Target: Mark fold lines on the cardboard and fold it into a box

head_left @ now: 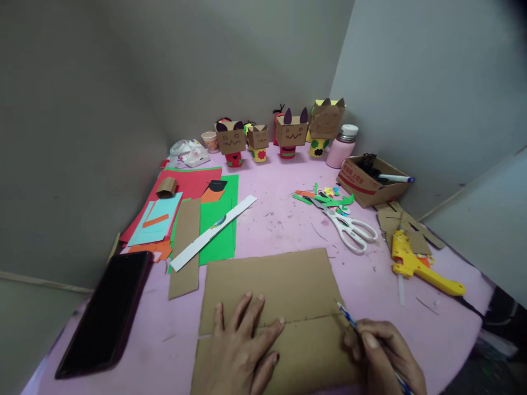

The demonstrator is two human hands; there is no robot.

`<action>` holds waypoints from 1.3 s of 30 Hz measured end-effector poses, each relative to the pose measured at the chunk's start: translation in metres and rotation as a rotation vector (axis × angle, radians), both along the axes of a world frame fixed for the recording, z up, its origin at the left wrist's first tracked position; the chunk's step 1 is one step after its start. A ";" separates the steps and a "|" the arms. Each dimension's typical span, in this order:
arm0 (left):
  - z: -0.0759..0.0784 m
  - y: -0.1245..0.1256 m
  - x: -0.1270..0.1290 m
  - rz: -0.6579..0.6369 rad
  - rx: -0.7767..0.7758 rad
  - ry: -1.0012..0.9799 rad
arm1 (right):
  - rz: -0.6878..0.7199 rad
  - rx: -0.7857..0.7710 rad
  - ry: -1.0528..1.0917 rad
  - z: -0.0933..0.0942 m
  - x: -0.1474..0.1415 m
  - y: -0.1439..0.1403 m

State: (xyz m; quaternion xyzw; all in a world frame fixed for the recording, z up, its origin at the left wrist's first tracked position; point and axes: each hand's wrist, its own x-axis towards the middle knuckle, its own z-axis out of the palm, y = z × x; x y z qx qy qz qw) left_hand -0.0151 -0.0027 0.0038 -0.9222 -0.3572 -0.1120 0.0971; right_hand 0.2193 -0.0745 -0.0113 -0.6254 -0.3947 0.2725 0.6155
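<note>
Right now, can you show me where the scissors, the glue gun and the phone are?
scissors (349,227): head view, on the white handles.
glue gun (405,258): head view, on the yellow body.
phone (105,312): head view, middle of the dark screen.

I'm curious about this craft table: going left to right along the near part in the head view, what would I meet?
Black phone → left hand flat on the cardboard sheet → right hand holding a pencil → yellow glue gun.

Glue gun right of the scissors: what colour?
Yellow, with an orange trigger area. The glue gun shows in the head view, lying on the pink table.
</note>
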 end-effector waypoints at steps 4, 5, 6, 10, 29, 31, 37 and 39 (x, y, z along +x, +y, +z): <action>0.001 0.000 0.000 -0.003 -0.002 -0.017 | 0.145 -0.002 -0.282 0.003 -0.006 0.004; 0.001 0.000 0.000 -0.002 -0.007 -0.022 | 0.205 0.043 -0.349 0.003 -0.007 0.005; 0.001 -0.001 0.000 0.000 -0.016 -0.029 | 0.269 0.084 -0.416 0.002 -0.007 0.006; 0.002 -0.002 0.000 0.015 -0.073 -0.060 | 0.443 0.122 -0.632 0.000 -0.009 0.007; 0.003 -0.006 0.000 0.033 -0.101 0.000 | 0.436 0.187 -1.060 -0.003 0.024 0.030; 0.002 -0.006 0.000 0.040 -0.116 0.010 | 0.368 0.077 -1.012 0.000 0.039 0.031; 0.001 -0.004 -0.001 0.035 -0.127 -0.002 | 0.166 -0.376 -0.684 0.015 0.064 0.042; 0.001 -0.003 -0.001 0.032 -0.121 -0.001 | 0.180 -0.415 -0.617 0.020 0.058 0.048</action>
